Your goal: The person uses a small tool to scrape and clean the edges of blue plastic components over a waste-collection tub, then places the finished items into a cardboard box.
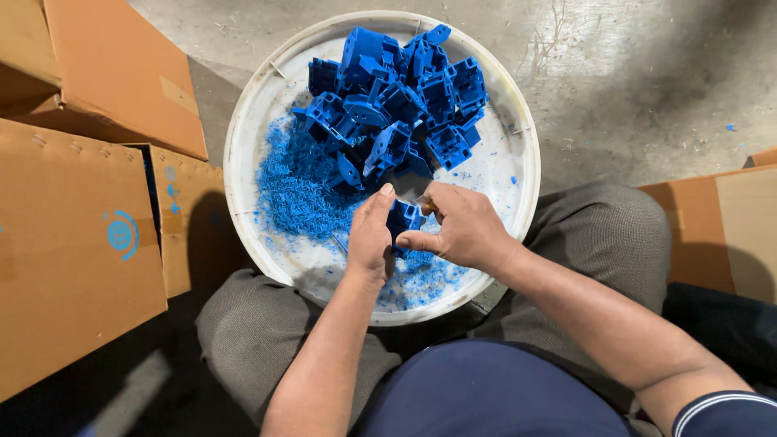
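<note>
A rough grey concrete floor [631, 89] lies under everything. Brown cardboard boxes [73, 243] with flat, smooth sides stand at the left, and another cardboard piece [728, 235] sits at the right. A big round white tray [243, 137] with a raised rim rests on the person's lap, on soft grey trousers [243, 324]. A pile of hard blue plastic parts [396, 97], blocky with holes and corners, fills the far half of the tray. Thin curly blue shavings [295, 190] lie in a heap at the left side and near edge. The left hand [371, 235] and right hand [461, 231] are close together over the near part of the tray. Both pinch one small blue part [403, 217] between them. A small brown bit [429, 205] pokes out of the right hand; I cannot tell what it is.
</note>
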